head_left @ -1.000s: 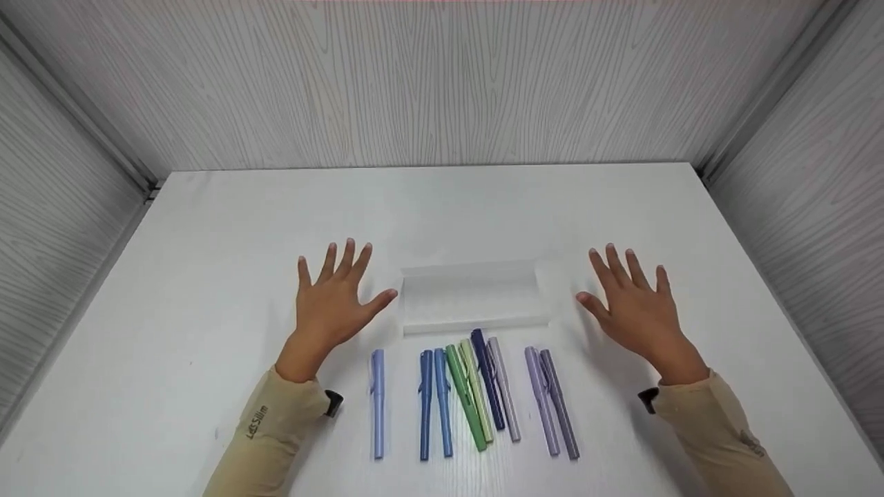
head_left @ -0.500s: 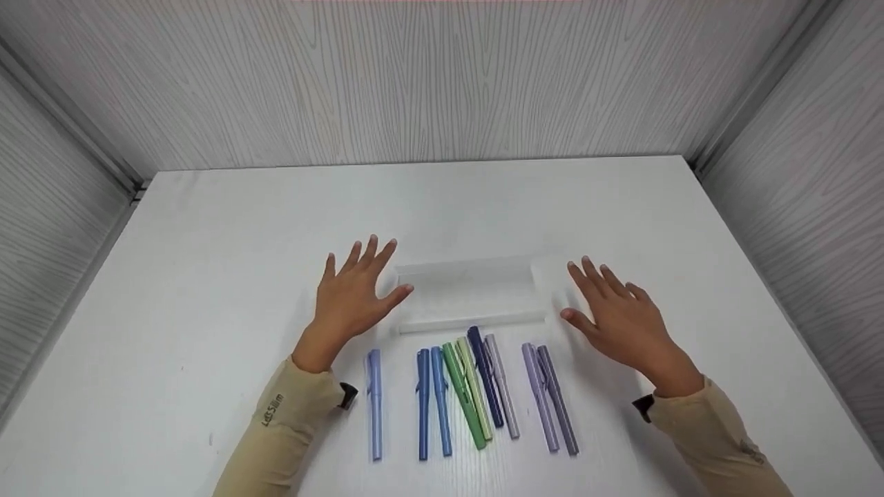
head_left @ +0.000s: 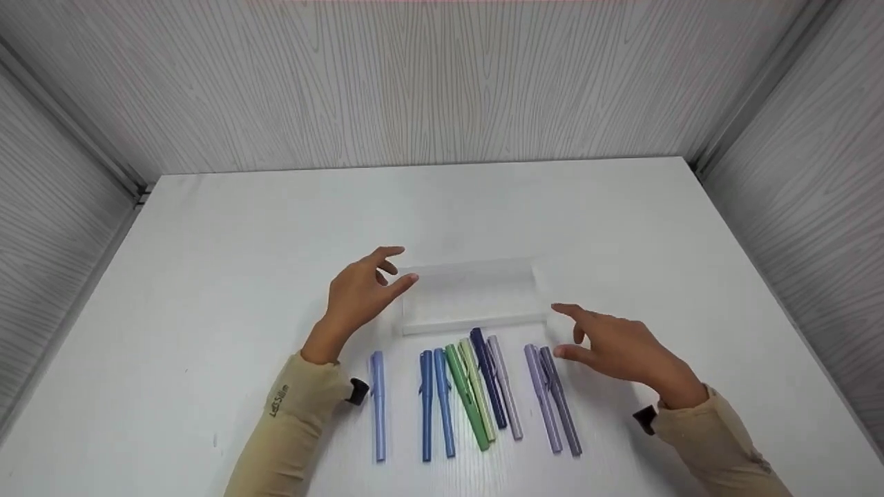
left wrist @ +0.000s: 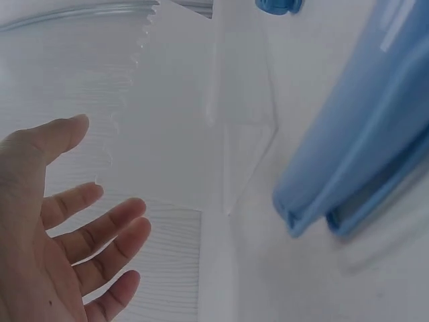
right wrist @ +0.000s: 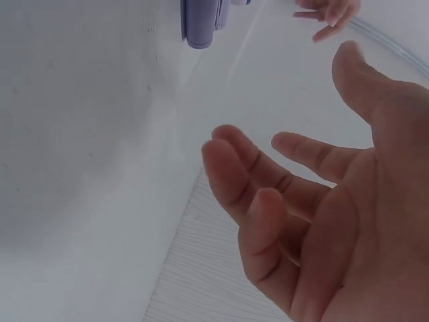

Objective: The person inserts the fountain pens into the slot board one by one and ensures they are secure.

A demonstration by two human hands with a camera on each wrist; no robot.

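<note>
A shallow clear tray (head_left: 476, 324) lies on the white table, and several capped pens are spread in front of it. My left hand (head_left: 359, 293) is at the tray's left end, thumb and fingers bent toward it and holding nothing. In the left wrist view, the tray's end wall (left wrist: 171, 114) is beyond the fingertips, with a light blue pen (left wrist: 355, 121) to the right. Off the tray's right end, my right hand (head_left: 618, 345) is bare, its index finger reaching toward the tray corner. Close to its thumb lie a lilac pen (head_left: 543, 400) and a grey-purple pen (head_left: 561, 402).
Left of the row is a periwinkle pen (head_left: 379, 407). A dark blue pen (head_left: 426, 407), a green pen (head_left: 467, 397) and a navy pen (head_left: 488, 379) lie in the middle, with paler ones among them. Wood-grain panels (head_left: 428, 83) wall in the table's back and sides.
Both hands have come inward to the tray's ends from wider apart. Their spread fingers have bent, and the right hand has lowered toward the front. Tray and pens stay put.
</note>
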